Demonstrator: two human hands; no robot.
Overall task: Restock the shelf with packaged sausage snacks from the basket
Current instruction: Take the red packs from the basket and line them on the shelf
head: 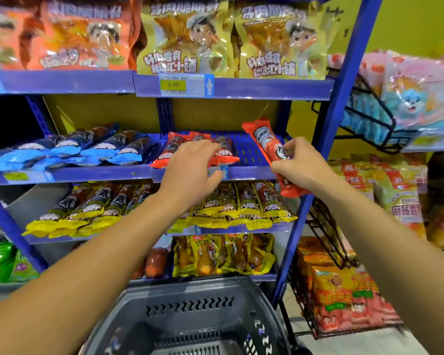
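My right hand [301,162] grips a long red sausage snack pack [265,142], held tilted over the right end of the middle blue shelf [251,172]. My left hand [190,166] reaches onto the same shelf with its fingers laid over the red sausage packs [224,152] lying there side by side; I cannot tell whether it grips one. The bare blue shelf floor [246,149] shows between those packs and the held pack. The dark grey basket [190,316] sits below my arms at the bottom centre.
Blue sausage packs [69,149] fill the shelf's left half. Yellow sausage packs [144,206] lie one shelf down, and large snack bags [187,39] stand above. A blue upright post [336,111] bounds the shelf at right, with black wire racks [364,108] of snacks beyond.
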